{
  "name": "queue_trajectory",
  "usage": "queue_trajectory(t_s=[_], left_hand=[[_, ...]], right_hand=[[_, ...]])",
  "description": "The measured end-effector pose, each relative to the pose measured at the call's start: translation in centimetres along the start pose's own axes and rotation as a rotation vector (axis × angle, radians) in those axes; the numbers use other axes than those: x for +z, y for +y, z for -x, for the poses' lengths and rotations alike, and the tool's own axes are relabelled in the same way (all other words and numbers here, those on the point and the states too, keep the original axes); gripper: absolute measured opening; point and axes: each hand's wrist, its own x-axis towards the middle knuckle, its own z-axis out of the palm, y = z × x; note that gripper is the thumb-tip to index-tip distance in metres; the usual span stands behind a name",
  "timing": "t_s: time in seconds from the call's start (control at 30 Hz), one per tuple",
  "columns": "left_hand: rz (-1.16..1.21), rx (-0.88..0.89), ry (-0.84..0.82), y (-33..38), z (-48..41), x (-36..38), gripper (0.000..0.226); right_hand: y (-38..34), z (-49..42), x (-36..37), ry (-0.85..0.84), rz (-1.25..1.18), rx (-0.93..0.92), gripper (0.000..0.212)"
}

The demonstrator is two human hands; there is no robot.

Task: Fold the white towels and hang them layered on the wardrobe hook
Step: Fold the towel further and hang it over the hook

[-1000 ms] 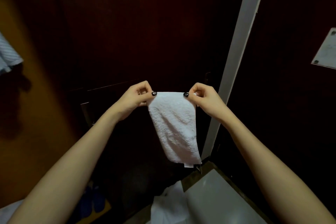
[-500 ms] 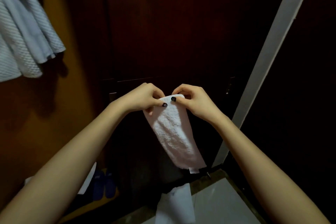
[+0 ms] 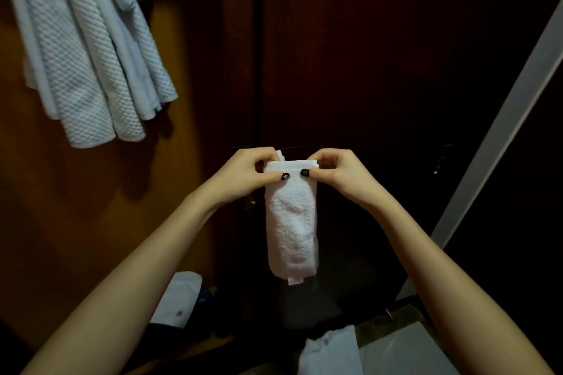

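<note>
Towel hangs narrow; left hand and right hand pinch its top corners with curled fingers, probably to hold the folded layers aligned for hanging.

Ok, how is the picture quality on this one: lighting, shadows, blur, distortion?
Head view: dim, warm light; the dark wardrobe door loses detail. The folded towel, left hand and right hand are bright and fairly sharp. The hanging towels cast a soft shadow on the orange panel. The pale strip leans, likely lens distortion.
</note>
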Motion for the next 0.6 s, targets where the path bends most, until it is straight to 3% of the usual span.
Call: queue_trajectory(t_s=[0.13,0.3,0.4,0.47,0.53,0.6], left_hand=[[0.168,0.033,0.093,-0.9,0.5,-2.1,0.025],[0.307,0.019,0.028,-2.2,0.3,-5.0,0.022],[0.313,0.025,0.006,-3.1,0.2,-6.1,0.066],[0.334,0.023,0.006,-3.6,0.3,-6.7,0.078],[0.329,0.017,0.014,-4.1,0.4,-7.1,0.072],[0.351,0.011,0.032,-4.7,0.6,-7.5,0.046]], right_hand=[[-0.6,-1.8,2.9,0.012,-0.184,-0.008,0.010],[-2.0,-3.9,5.3,-0.065,-0.257,-0.052,0.011],[-2.8,-4.8,6.2,-0.087,-0.228,-0.085,0.011],[-3.2,-5.4,6.9,-0.089,-0.195,-0.087,0.010],[-3.4,-5.9,7.6,-0.075,-0.148,-0.088,0.005],[-3.5,-6.5,8.3,-0.042,-0.081,-0.087,0.004]])
